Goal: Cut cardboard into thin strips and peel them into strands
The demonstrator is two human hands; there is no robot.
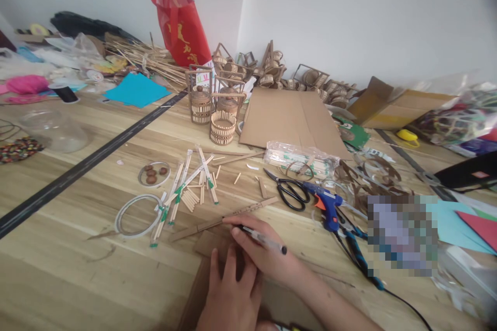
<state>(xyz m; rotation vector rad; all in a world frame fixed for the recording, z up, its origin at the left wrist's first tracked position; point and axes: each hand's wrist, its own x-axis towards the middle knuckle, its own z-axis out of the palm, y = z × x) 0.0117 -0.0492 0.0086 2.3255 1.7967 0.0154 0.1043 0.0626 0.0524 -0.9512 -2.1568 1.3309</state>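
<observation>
My right hand [261,242] is closed round a pen [264,239], its tip side at a narrow brown cardboard strip [212,225] that bears small dark marks. My left hand [232,289] lies with fingers spread on a piece of brown cardboard [207,244], just below the strip. Left of the hands are wrapped chopsticks [178,191], short cut sticks [190,199] and a white ring [121,217]. Black-handled scissors [291,192] and a blue glue gun [330,209] lie to the right.
Small stick baskets [222,128] stand behind, beside a large cardboard sheet [289,119]. A red bag [182,26] leans at the wall. Blue paper [135,90] and a clear jar [58,132] are at the left. A cable [407,306] runs along the right; an open carton [399,108] sits behind.
</observation>
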